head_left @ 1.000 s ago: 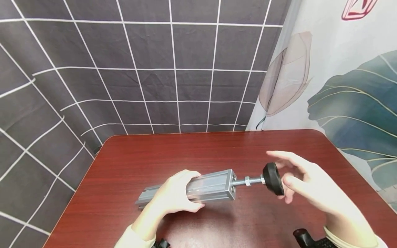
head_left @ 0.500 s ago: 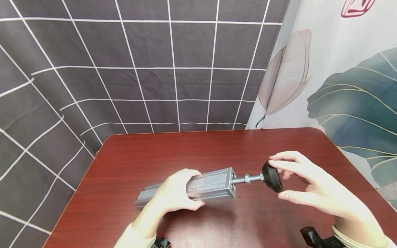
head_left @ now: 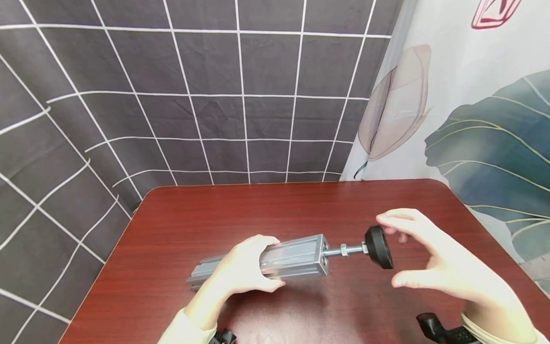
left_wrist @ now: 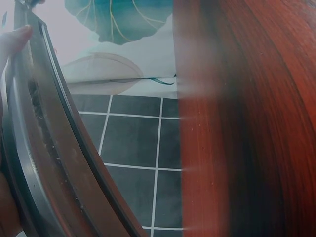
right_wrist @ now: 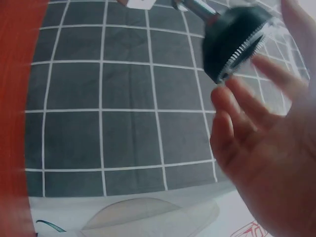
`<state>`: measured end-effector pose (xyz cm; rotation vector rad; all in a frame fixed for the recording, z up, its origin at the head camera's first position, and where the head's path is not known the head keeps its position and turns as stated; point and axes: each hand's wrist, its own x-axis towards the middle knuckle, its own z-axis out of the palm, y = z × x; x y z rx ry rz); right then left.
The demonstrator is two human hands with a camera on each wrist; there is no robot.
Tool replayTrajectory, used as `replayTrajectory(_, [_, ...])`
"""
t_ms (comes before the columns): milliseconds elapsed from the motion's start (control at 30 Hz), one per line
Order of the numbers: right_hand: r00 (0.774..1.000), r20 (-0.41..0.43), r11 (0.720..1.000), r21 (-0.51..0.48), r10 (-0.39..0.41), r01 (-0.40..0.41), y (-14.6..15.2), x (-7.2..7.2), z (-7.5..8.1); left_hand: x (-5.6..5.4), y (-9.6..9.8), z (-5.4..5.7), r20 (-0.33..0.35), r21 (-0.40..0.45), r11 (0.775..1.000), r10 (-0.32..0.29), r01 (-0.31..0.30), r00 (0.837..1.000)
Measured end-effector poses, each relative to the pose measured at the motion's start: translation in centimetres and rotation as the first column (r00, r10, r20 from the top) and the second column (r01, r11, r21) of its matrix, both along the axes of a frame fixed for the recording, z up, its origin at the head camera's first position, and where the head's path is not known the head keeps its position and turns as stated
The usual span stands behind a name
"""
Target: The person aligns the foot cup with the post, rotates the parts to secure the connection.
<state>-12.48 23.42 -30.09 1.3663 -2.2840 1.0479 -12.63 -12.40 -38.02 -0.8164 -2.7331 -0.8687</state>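
Note:
My left hand (head_left: 242, 267) grips a grey aluminium extrusion (head_left: 294, 258) from above, thumb on the near side. The bar lies roughly level over the table and rises slightly to the right; in the left wrist view its grooved side (left_wrist: 64, 148) runs down the left edge. From its right end sticks a threaded stud (head_left: 354, 249) with a hex nut (head_left: 343, 250), ending in a black levelling foot (head_left: 379, 247). Just right of the foot is my right hand (head_left: 434, 258), fingers and thumb spread. In the right wrist view its fingertips are near the foot's ribbed rim (right_wrist: 242, 52).
A red-brown wooden table (head_left: 258, 205) spreads beneath both hands. Behind it hangs a dark grey curtain (head_left: 270, 119) with white grid lines; a white leaf-patterned curtain (head_left: 455, 71) is at right. Black wrist-worn devices show at the bottom, one by the right wrist (head_left: 442, 330).
My right hand's fingers came onto the black foot half a second ago, then opened wider and drew back slightly right. The left hand and extrusion have stayed nearly still.

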Motion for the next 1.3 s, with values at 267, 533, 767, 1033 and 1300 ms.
replayTrajectory(267, [0.996,-0.056,0.997,0.051,0.063,-0.061,0.2,0.1,0.0,-0.2,0.0,-0.3,0.015,-0.005,1.000,-0.004,0.004,1.000])
replayTrajectory(533, [0.999,0.007,0.999,0.008,-0.039,0.039,-0.2,-0.3,-0.7,-0.2,0.0,-0.4,0.012,-0.010,1.000,-0.002,0.003,1.000])
replayTrajectory(767, [0.996,0.059,0.995,0.072,-0.072,0.067,0.3,-0.2,-0.5,-0.1,0.0,-0.6,0.014,-0.002,1.000,-0.005,0.005,1.000])
replayTrajectory(1033, [0.999,-0.025,0.995,0.095,0.031,-0.028,0.9,-0.1,-0.2,-0.2,0.0,-0.5,0.007,-0.002,1.000,-0.008,0.008,1.000])
replayTrajectory(1300, [0.999,0.052,0.999,0.047,-0.016,0.013,0.3,-0.3,-0.6,-0.2,0.1,-0.5,0.018,-0.004,1.000,-0.003,0.003,1.000])
